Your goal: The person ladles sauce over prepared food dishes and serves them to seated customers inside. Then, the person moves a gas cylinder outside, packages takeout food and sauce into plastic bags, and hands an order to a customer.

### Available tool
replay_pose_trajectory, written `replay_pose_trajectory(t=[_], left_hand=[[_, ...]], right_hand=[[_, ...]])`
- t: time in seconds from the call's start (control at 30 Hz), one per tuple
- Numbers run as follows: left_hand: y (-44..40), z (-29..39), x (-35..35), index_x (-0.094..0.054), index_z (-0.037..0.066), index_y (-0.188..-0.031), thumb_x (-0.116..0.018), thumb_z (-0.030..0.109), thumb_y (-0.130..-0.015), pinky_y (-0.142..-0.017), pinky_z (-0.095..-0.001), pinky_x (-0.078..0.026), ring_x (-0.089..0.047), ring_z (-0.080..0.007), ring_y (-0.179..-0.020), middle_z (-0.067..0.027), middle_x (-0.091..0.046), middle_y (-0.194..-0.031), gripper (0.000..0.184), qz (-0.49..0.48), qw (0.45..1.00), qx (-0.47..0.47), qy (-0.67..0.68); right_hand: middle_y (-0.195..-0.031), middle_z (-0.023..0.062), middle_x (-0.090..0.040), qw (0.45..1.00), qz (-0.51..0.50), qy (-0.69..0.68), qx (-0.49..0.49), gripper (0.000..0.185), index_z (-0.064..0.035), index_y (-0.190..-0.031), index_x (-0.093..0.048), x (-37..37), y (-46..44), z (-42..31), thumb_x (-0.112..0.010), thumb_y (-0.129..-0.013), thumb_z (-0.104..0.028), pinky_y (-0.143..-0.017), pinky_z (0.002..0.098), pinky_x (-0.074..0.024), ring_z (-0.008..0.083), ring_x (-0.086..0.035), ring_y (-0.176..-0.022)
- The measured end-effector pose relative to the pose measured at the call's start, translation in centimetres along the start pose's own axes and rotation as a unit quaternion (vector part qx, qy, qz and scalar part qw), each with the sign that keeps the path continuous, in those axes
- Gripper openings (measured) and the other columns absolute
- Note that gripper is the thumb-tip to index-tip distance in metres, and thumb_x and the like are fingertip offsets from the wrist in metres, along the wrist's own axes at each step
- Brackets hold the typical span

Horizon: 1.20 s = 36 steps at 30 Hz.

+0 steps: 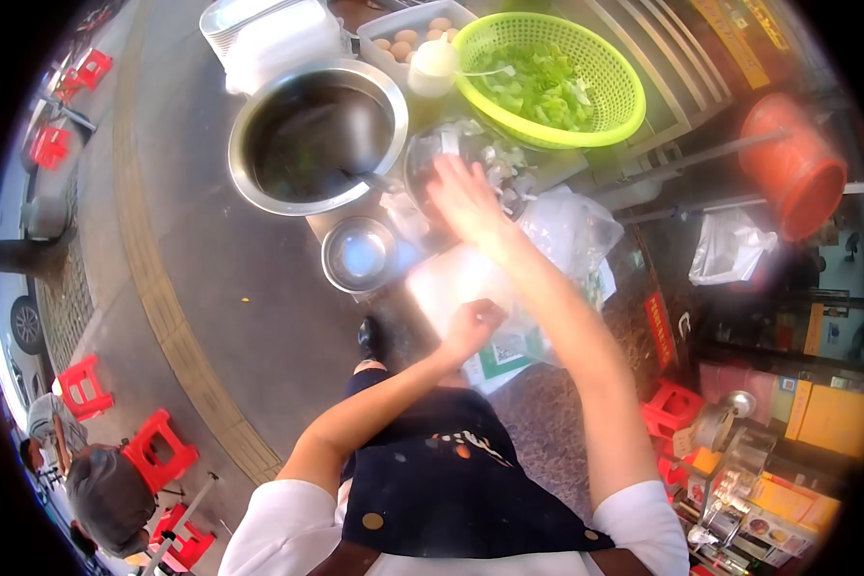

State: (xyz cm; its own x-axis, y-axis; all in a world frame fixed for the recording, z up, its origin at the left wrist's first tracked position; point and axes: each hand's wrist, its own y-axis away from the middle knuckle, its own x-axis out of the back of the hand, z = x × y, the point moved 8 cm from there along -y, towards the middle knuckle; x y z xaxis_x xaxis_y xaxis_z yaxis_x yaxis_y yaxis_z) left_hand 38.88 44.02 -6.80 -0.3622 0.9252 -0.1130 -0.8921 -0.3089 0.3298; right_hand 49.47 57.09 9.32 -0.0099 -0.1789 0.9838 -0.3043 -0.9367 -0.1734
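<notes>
My right hand (468,200) reaches forward with its fingers stretched out. It is over the near side of a dark, round container (425,154) that has a white piece in it; contact is unclear. White plastic bags (514,173) lie bunched beside it. My left hand (474,325) is lower and closer to my body, with its fingers curled closed. Whatever it may hold is hidden. Under and beside it are a clear plastic bag (562,230) and a green-and-white printed sheet (501,355) with a code.
A wide metal basin (391,178) of dark liquid stands at the left, with a small metal bowl (331,259) below it. Beyond are a green colander (634,115) of chopped leaves, a squeeze bottle (434,69), eggs (405,38) and stacked white containers (269,38). Red stools (158,449) stand leftward, near a seated person.
</notes>
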Motion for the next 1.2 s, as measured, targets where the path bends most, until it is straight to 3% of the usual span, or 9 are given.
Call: replay_pose_trajectory(t=[0.07,0.2,0.37,0.4,0.53,0.7,0.8,0.93,1.2], left_hand=[[0.8,1.0,0.9,-0.067,-0.002,-0.098,-0.061,0.009,-0.083,-0.071,-0.0262,-0.046,-0.054,-0.0129,-0.074,-0.0034,-0.061,-0.077,0.019,-0.062,0.994,0.031,0.08],[2.0,1.4,2.8,-0.066,0.001,-0.107,-0.057,0.007,-0.086,-0.061,-0.0233,-0.039,-0.045,-0.0078,-0.063,0.0016,-0.054,-0.069,0.024,-0.098,0.975,0.076,0.183],[1.2,0.9,4.0,-0.038,0.012,-0.144,-0.047,0.005,-0.094,-0.057,-0.0208,-0.036,-0.038,-0.0057,-0.053,0.0062,-0.041,-0.061,0.052,-0.061,0.985,0.075,0.146],[1.2,1.9,3.9,-0.038,0.013,-0.145,-0.045,0.004,-0.094,-0.057,-0.0206,-0.037,-0.039,-0.0054,-0.055,0.0057,-0.042,-0.062,0.052,-0.057,0.989,0.056,0.125],[2.3,5.0,0.1,-0.035,0.012,-0.146,-0.042,-0.001,-0.094,-0.058,-0.0199,-0.038,-0.043,-0.0059,-0.06,0.0041,-0.044,-0.065,0.054,-0.093,0.995,-0.018,0.037],[1.8,5.2,1.5,-0.034,0.01,-0.146,-0.046,0.0,-0.092,-0.058,-0.0176,-0.037,-0.045,-0.0042,-0.062,0.0023,-0.054,-0.069,0.056,0.022,0.999,-0.012,0.025],[1.5,5.9,1.2,-0.036,0.01,-0.145,-0.043,0.0,-0.09,-0.053,-0.0185,-0.035,-0.042,-0.0048,-0.058,0.0029,-0.048,-0.062,0.057,0.044,0.998,0.029,-0.018],[2.1,8.2,-2.0,-0.039,0.007,-0.143,-0.043,0.002,-0.091,-0.055,-0.019,-0.036,-0.043,-0.0056,-0.058,0.0028,-0.045,-0.06,0.053,0.023,0.999,0.048,0.005],[1.1,7.1,-2.0,-0.04,0.008,-0.143,-0.045,0.002,-0.093,-0.061,-0.0207,-0.04,-0.045,-0.0066,-0.06,0.0038,-0.048,-0.064,0.051,0.054,0.997,0.05,-0.007]], right_hand=[[-0.111,0.0126,-0.059,0.994,0.07,-0.058,0.061,0.01,-0.0037,-0.086,-0.066,0.5,0.1,1.0,-0.059,-0.082,-0.01,-0.087,0.0396,-0.0419,0.0273,-0.05,-0.109],[-0.107,0.0141,-0.061,0.934,0.178,-0.306,-0.047,0.003,-0.0016,-0.088,-0.061,3.6,6.9,3.0,-0.062,-0.085,-0.004,-0.083,0.0368,-0.0464,0.0273,-0.057,-0.1],[-0.083,0.0076,-0.063,0.758,0.054,-0.526,-0.383,0.009,0.0008,-0.093,-0.057,2.2,20.0,5.5,-0.053,-0.095,-0.007,-0.063,0.0288,-0.0478,0.017,-0.061,-0.071],[-0.075,0.0029,-0.06,0.86,0.081,-0.386,-0.323,0.015,0.0012,-0.094,-0.056,1.2,21.5,6.1,-0.05,-0.098,-0.011,-0.059,0.0263,-0.0479,0.0109,-0.058,-0.067],[-0.081,0.0054,-0.062,0.663,0.086,-0.614,-0.42,0.015,0.0015,-0.095,-0.057,-9.9,25.5,5.5,-0.05,-0.098,-0.012,-0.066,0.0267,-0.0537,0.0105,-0.059,-0.07],[-0.085,0.009,-0.064,0.782,0.239,-0.43,-0.384,0.016,-0.0001,-0.1,-0.059,0.2,28.1,9.0,-0.051,-0.097,-0.013,-0.062,0.0277,-0.0529,0.0141,-0.063,-0.07],[-0.084,0.0113,-0.064,0.697,0.309,-0.322,-0.561,0.009,-0.0036,-0.096,-0.061,-4.1,39.3,18.6,-0.055,-0.093,-0.009,-0.059,0.0324,-0.0492,0.0184,-0.063,-0.069],[-0.084,0.0169,-0.061,0.791,0.175,-0.128,-0.572,0.01,-0.0038,-0.09,-0.06,-12.8,45.9,25.8,-0.063,-0.084,-0.011,-0.072,0.0421,-0.0492,0.036,-0.061,-0.079],[-0.086,0.018,-0.062,0.821,0.09,-0.188,-0.532,0.011,-0.0042,-0.087,-0.058,-13.4,47.9,26.9,-0.066,-0.081,-0.011,-0.07,0.0459,-0.0485,0.0381,-0.061,-0.08]])
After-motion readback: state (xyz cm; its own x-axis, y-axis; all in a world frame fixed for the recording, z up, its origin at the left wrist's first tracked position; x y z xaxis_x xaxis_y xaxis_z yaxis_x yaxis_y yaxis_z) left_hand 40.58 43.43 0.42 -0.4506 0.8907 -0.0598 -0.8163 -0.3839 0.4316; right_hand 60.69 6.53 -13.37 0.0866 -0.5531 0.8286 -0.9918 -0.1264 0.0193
